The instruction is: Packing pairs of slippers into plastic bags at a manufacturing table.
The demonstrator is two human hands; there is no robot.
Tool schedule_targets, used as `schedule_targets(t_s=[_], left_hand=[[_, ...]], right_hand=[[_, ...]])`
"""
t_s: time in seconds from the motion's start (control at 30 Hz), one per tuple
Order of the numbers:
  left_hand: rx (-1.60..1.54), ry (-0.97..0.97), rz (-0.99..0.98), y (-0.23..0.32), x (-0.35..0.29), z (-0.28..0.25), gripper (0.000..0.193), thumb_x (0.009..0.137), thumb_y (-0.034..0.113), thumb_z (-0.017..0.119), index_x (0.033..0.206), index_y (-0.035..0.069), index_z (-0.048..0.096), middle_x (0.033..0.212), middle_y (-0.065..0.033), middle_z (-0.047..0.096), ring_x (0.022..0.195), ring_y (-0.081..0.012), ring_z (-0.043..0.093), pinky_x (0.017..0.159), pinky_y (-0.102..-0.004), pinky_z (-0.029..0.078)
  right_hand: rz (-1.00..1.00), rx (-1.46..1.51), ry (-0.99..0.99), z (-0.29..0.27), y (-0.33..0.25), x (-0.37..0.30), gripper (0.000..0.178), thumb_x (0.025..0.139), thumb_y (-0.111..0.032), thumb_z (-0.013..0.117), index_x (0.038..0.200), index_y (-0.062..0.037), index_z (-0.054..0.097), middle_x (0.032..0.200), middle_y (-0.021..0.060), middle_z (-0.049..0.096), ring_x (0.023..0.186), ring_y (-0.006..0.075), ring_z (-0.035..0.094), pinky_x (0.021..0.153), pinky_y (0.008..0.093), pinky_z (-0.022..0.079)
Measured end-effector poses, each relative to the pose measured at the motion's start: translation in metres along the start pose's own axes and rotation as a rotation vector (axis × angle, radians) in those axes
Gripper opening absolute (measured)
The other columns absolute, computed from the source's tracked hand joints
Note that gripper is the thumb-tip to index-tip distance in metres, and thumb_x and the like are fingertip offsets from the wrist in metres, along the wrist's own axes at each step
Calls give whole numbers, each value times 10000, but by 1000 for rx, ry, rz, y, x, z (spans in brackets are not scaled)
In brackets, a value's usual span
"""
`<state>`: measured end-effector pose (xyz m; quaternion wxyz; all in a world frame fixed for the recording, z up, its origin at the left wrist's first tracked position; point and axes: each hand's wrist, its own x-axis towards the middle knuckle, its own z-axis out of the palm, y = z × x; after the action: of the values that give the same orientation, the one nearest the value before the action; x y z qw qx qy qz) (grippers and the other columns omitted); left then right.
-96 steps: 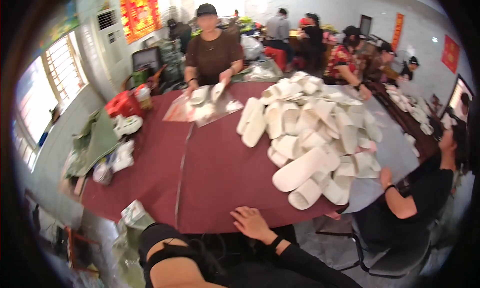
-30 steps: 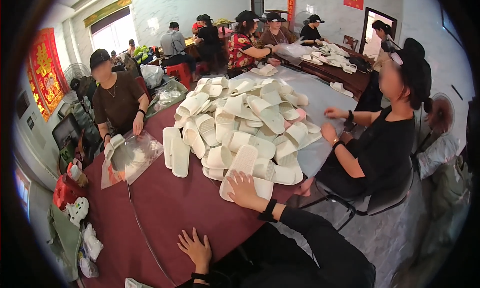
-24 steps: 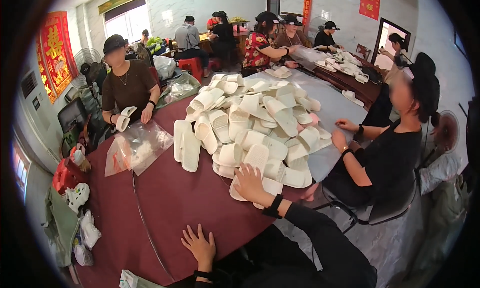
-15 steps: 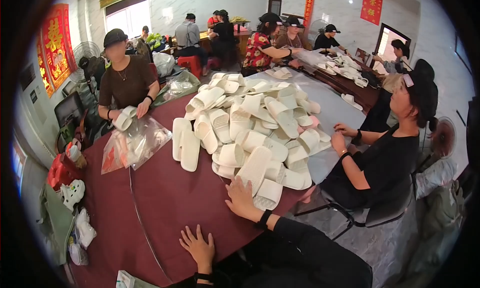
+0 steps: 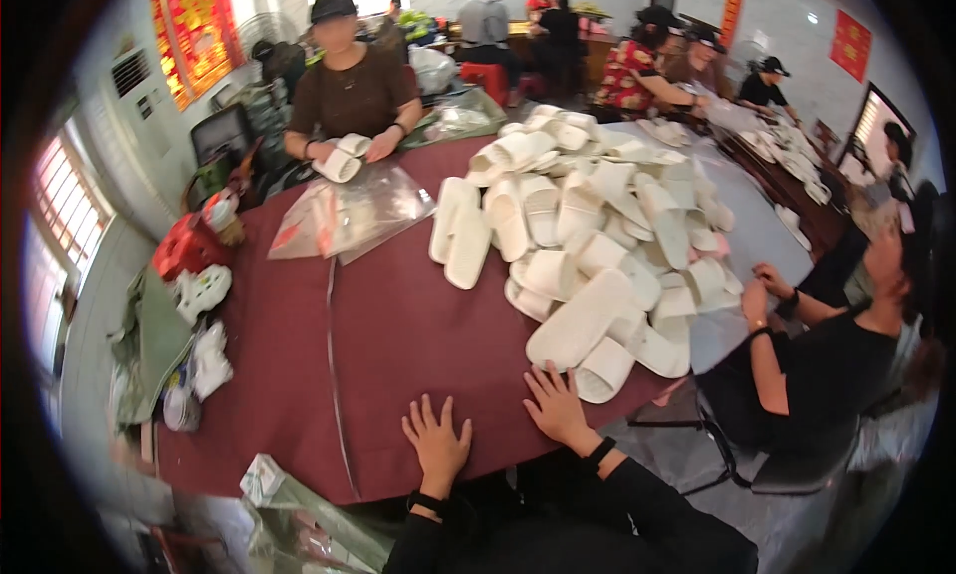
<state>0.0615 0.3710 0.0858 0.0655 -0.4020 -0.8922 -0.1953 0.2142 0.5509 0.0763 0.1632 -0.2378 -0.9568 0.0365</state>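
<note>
My left hand (image 5: pixel 438 441) lies on the dark red tablecloth (image 5: pixel 398 335) near the table's front edge, fingers spread and nothing in them. To its right, my right hand (image 5: pixel 558 405) rests with its fingers apart, by the near end of a large white slipper (image 5: pixel 583 315). Whether the fingertips touch that slipper I cannot tell. Beside it, a smaller-looking white slipper (image 5: pixel 603 369) lies at the front of the heap. Behind them rises a big pile of white slippers (image 5: pixel 597 206). One pair of slippers (image 5: pixel 460 231) lies at the pile's left edge.
Across the table a person in brown (image 5: pixel 354 96) holds a pair of white slippers (image 5: pixel 343 159) over clear plastic bags (image 5: pixel 349 216). At the right sits a person in black (image 5: pixel 827 375). A red container (image 5: pixel 189 245) and a white clog (image 5: pixel 204 293) are at the left.
The view has swung left, so the scene sits further right. My right hand has drawn back from the large slipper toward the table's front edge. My left hand stays flat on the cloth.
</note>
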Motion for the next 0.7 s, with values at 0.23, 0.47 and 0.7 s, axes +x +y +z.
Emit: schedule_targets(t_s=[0.23, 0.47, 0.7], left_hand=[[7, -24, 15, -3, -2, -1, 537, 825, 410, 579, 1288, 147, 507, 1398, -209, 354, 1315, -407, 272, 1076, -575, 160], [13, -17, 23, 1, 0, 0, 537, 824, 407, 584, 1286, 146, 506, 1381, -215, 377, 1314, -409, 277, 1076, -574, 159], [15, -4, 32, 1, -1, 1, 537, 811, 405, 592, 1276, 147, 515, 1380, -215, 379, 1316, -408, 272, 1079, -569, 158]], right_hand=[[20, 62, 61, 1, -6, 2, 490, 867, -341, 531, 1280, -77, 509, 1361, 100, 460, 1339, 300, 305, 1085, 557, 175], [35, 121, 80, -2, -1, 3, 474, 872, -333, 531, 1261, -62, 522, 1342, 103, 478, 1332, 297, 320, 1085, 550, 181], [30, 114, 84, -4, -1, 1, 485, 876, -337, 525, 1273, -59, 510, 1340, 105, 480, 1332, 292, 320, 1082, 540, 194]])
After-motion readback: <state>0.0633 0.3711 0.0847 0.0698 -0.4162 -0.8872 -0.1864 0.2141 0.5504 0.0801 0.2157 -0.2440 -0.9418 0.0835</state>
